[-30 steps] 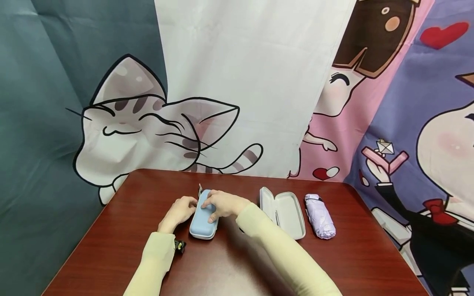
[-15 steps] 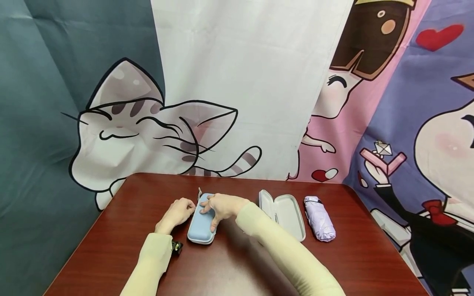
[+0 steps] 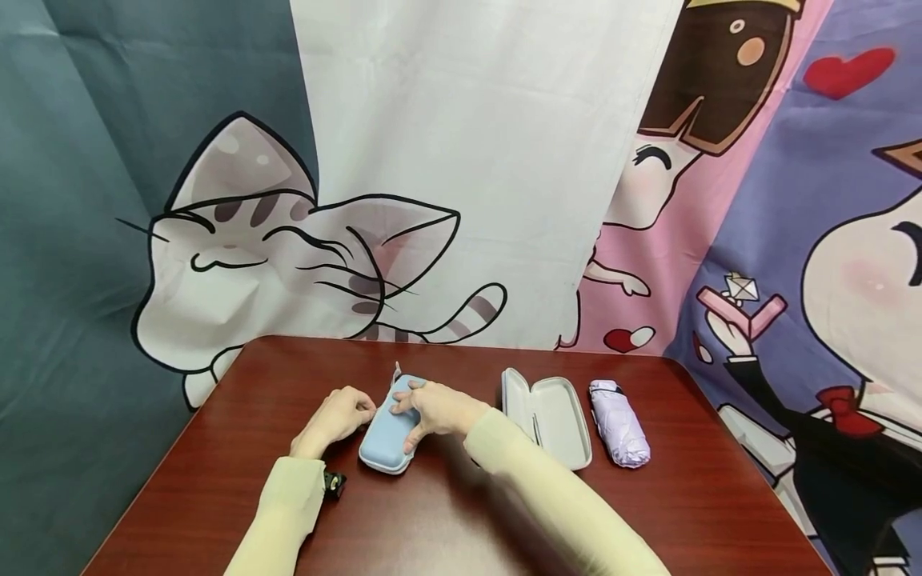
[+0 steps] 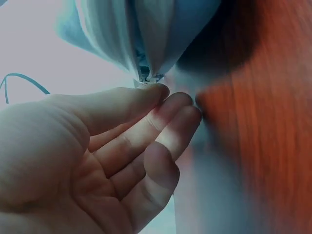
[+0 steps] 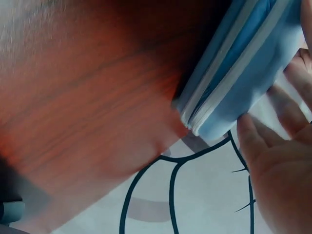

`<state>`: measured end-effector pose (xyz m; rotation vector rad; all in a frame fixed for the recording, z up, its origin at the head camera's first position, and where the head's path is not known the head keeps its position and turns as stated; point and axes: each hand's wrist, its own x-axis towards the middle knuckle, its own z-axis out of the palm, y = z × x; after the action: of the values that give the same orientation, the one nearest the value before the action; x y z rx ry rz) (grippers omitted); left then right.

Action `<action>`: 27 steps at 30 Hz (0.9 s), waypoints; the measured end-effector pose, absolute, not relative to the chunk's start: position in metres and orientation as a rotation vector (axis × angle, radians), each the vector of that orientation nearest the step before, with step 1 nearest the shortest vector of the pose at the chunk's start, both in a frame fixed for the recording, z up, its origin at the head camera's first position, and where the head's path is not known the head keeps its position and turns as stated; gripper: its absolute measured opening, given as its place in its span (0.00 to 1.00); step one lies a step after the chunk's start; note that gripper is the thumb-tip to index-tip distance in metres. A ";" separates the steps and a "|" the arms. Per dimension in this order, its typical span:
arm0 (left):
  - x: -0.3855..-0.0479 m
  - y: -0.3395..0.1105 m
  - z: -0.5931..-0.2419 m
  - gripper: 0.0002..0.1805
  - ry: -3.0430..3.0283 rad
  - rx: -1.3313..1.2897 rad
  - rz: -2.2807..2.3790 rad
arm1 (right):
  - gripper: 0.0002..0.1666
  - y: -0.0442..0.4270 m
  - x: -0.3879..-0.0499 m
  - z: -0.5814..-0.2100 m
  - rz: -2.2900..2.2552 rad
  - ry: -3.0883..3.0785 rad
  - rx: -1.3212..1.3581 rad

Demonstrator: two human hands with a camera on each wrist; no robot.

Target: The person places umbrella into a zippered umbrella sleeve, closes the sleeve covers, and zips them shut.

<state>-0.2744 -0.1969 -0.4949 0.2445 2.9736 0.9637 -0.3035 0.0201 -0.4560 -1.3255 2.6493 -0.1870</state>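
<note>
A light blue zip case [image 3: 387, 436] lies on the table, its far end angled right. My right hand [image 3: 441, 406] grips it from above, thumb on the near right side and fingers across the top. At its left edge, my left hand [image 3: 340, 414] pinches the zipper pull, which the fingertips mostly hide. In the left wrist view, the zipper slider [image 4: 145, 73] shows just beyond the thumb tip of my left hand [image 4: 112, 141]. Two pale zipper tapes with blue between them run along the case [image 5: 243, 73] in the right wrist view, beside my right hand's fingers [image 5: 251, 134].
Right of the case, an opened pale grey hard case [image 3: 565, 424] lies on the dark red wooden table [image 3: 432, 528]. A folded lilac umbrella [image 3: 621, 428] is farther right. Behind the table hangs a cartoon-printed cloth [image 3: 461, 160].
My left hand has moved nearer and left along the case's left side. The blue case has turned slightly, its near end shifting left, with my right hand staying on it.
</note>
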 end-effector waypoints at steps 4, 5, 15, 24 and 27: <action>-0.271 -0.198 -0.494 0.04 2.985 0.303 0.946 | 0.44 0.021 -0.298 -0.459 -0.186 2.721 -1.301; -0.270 -0.199 -0.495 0.04 2.987 0.325 0.939 | 0.44 0.020 -0.298 -0.460 -0.180 2.739 -1.305; -0.254 -0.224 -0.493 0.07 2.947 0.370 0.946 | 0.42 0.010 -0.291 -0.466 -0.206 2.878 -1.411; -0.242 -0.238 -0.490 0.07 2.886 0.324 1.006 | 0.40 0.003 -0.281 -0.473 -0.128 3.069 -1.330; -0.240 -0.240 -0.489 0.06 2.881 0.312 1.000 | 0.39 -0.001 -0.278 -0.473 -0.063 3.134 -1.271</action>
<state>-0.2395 -0.2399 -0.4895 0.3123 2.8807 1.0004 -0.2775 -0.0010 -0.4730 -1.2706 3.1340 -0.0625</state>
